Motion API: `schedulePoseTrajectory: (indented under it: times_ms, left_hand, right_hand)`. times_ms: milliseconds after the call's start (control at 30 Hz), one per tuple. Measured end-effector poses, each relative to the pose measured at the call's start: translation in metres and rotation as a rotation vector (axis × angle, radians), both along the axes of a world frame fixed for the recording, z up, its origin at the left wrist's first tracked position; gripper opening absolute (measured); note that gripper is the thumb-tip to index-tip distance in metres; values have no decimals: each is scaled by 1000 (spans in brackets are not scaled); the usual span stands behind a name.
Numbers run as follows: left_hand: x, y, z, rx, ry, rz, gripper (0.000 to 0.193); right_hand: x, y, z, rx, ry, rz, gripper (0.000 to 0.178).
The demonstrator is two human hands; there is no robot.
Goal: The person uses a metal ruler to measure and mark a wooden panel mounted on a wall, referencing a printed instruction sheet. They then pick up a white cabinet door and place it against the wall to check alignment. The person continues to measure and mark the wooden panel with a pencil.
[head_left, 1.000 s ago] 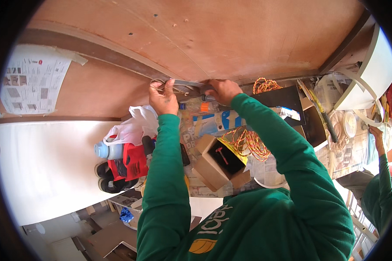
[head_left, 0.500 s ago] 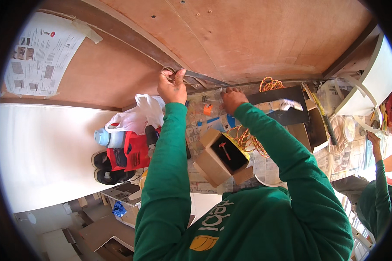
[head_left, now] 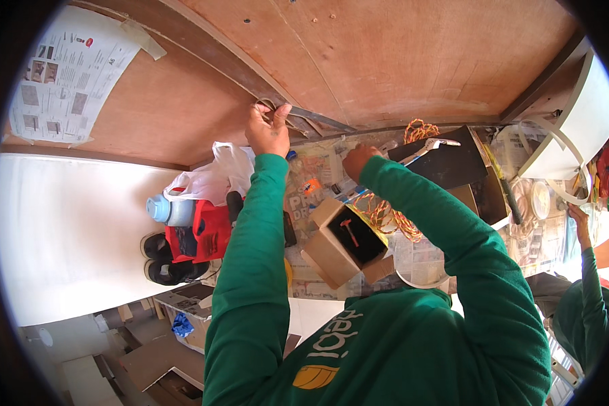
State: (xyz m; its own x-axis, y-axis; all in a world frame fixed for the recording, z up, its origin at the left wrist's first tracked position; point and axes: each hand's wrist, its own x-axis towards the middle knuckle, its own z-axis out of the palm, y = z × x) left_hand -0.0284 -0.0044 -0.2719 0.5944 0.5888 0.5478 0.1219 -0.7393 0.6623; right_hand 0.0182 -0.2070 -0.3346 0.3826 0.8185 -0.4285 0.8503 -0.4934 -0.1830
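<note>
Newspapered surface [head_left: 317, 164] | left grip [head_left: 269, 135] pinched on dark strip [head_left: 325, 120] | right grip [head_left: 362, 162]: mostly hidden, can't tell

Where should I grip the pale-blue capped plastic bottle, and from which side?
Probably by the cap, from the picture's left: the pale-blue plastic bottle juts out cap-first that way, while the white plastic bag and red bag crowd its body.

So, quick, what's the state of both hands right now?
Left hand: closed, pinching a thin strip.
Right hand: curled; whether it holds anything cannot be told.
</note>
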Motion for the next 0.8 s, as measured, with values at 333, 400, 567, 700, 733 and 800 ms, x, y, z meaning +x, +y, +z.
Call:
schedulePoseTrajectory:
  times_ms: [333, 400, 567, 700, 733, 800]
  left_hand:
    - [-2, 4, -9, -57, -32, -37, 37]
    - [-3, 1, -7, -99, -33, -48, 36]
    - [-4, -8, -6, -191, -44, -48, 37]
    - [-5, -9, -18, -124, -97, -10, 39]
    - [-3, -12, -13, -79, -94, 8, 39]
    - [-2, -11, -16, -155, -123, -21, 38]
  right_hand:
    - [-42, 69, 2, 156, 300, -273, 46]
    - [-53, 72, 2, 196, 355, -278, 44]
    - [-42, 50, 24, 197, 277, -375, 40]
    - [2, -5, 5, 1055, -266, -660, 31]
    - [12, -10, 6, 1111, -285, -673, 34]
    - [32, -11, -8, 996, -183, -587, 35]
